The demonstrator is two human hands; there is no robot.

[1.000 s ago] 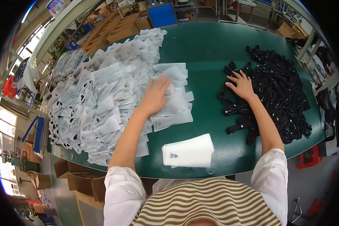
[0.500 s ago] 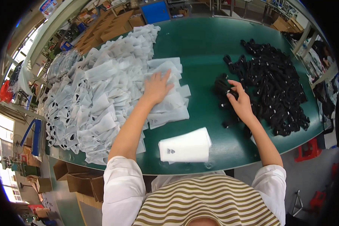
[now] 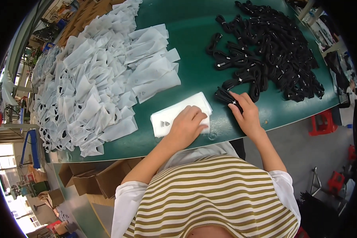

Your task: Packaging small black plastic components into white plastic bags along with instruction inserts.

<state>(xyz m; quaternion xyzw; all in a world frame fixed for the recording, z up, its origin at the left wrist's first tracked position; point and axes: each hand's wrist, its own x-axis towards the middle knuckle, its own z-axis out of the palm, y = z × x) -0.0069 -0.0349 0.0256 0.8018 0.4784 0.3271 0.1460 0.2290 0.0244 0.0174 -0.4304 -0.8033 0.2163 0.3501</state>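
Observation:
A stack of flat white plastic bags [image 3: 174, 112] with small dark print lies near the table's front edge. My left hand [image 3: 187, 125] rests on its right part, fingers loosely bent and thumb apart, with no bag lifted from it. To the right, my right hand [image 3: 246, 115] is closed on a coiled black cable [image 3: 225, 95], held between thumb and fingers just above the green table. The coil shows a light-coloured connector end by the fingertips. Behind it spreads a large heap of similar coiled black cables [image 3: 281, 59].
Many filled translucent white bags [image 3: 95, 75] form a big pile on the left, some lying flatter at its right side. The green tabletop [image 3: 186, 43] runs between the two heaps. Cardboard boxes [image 3: 93, 180] stand below the front edge; a red stool [image 3: 323, 122] is at the right.
My left hand has come off the filled bags and down onto the white stack. My right hand has drawn a cable coil away from the heap, nearer to me. The view has shifted.

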